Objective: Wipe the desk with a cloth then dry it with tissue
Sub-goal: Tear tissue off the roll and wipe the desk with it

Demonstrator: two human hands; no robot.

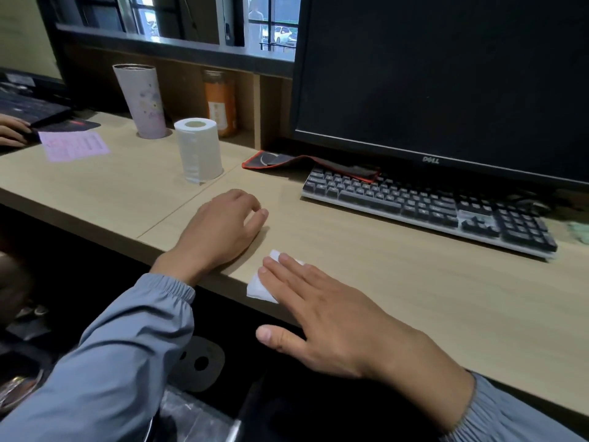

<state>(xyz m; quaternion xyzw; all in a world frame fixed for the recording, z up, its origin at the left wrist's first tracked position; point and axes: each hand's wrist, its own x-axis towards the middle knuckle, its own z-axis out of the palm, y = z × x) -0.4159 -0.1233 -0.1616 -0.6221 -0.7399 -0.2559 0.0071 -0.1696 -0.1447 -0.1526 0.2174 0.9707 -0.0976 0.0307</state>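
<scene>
right hand [325,311] flat on tissue [259,287] at desk [398,282] front edge.
right hand is spread open, fingers pressing the folded white tissue down, not gripping it. left hand [220,231] rests loosely curled on the desk just beside it, holding nothing. tissue roll [199,149] stands upright behind; keyboard [427,207] and monitor [446,81] sit to the right.

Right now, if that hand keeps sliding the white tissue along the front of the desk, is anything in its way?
The right hand presses the tissue flat at the desk front edge. Toward the right nothing visible blocks that strip; the keyboard sits farther back. To the left, the left hand rests close by.
</scene>
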